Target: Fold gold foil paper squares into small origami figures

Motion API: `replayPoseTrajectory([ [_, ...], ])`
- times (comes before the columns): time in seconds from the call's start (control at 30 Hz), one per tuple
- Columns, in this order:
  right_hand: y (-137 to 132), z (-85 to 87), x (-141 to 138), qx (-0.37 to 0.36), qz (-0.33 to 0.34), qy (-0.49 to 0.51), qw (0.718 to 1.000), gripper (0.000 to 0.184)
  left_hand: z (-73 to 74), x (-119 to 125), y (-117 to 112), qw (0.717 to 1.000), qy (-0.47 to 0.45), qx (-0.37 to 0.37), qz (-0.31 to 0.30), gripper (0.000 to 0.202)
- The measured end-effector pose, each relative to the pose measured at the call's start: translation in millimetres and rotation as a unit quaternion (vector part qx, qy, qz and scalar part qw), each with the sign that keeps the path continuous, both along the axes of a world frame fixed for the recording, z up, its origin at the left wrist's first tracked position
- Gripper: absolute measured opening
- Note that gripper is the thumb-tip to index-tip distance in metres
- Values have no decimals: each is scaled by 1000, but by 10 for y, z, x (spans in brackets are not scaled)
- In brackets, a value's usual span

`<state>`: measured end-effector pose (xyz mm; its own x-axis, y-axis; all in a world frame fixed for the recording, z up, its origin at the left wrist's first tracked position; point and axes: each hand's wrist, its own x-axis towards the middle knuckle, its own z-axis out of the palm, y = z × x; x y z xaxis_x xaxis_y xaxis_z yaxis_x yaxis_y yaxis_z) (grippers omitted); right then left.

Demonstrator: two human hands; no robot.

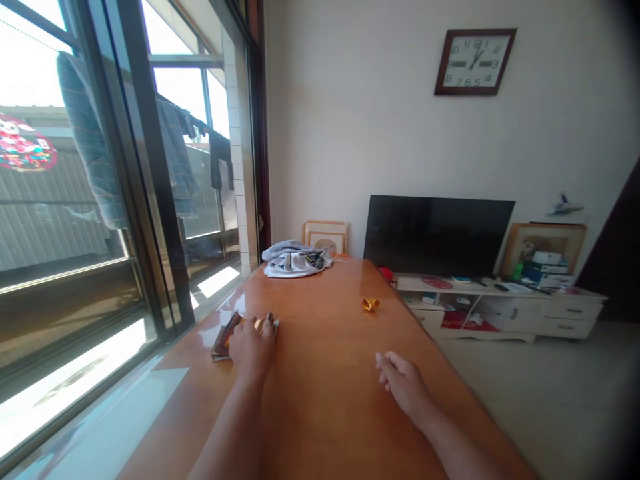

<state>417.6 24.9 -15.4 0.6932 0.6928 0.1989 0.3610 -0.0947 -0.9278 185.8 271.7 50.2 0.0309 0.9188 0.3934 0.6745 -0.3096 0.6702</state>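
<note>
My left hand lies on a stack of shiny gold and dark paper sheets near the left edge of the orange wooden table; its fingers are pressed down onto the top sheet. My right hand rests on the table to the right with its fingers loosely curled together and nothing in them. A small folded gold paper shape sits farther out on the table, beyond my right hand.
A bundle of grey and white cloth lies at the table's far end. A dark television stands on a low white cabinet to the right. Large windows run along the left. A wall clock hangs above.
</note>
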Motion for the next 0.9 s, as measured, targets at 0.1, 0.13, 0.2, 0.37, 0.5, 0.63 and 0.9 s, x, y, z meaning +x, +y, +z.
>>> replayPoseTrajectory([
  [0.1,-9,-3,46,0,5,-16,1000,46,-70,-10,22,998,47,-26,27,52],
  [0.13,-15,-1,55,1,8,-21,1000,46,-91,-8,20,997,60,-29,32,51],
  [0.2,-27,1,67,-1,16,-31,999,46,-120,0,9,995,84,-29,39,50],
  [0.37,-50,-27,80,-25,29,-54,998,44,-143,-2,-14,991,123,-22,46,47],
  [0.5,-60,-43,77,-32,42,-64,997,45,-161,-25,-23,990,137,-11,30,44],
  [0.63,-71,-33,77,-42,40,-75,995,47,-187,-33,-8,990,137,-11,16,44],
  [0.9,-75,-24,78,-50,37,-79,995,48,-245,-43,94,994,98,-50,19,40],
])
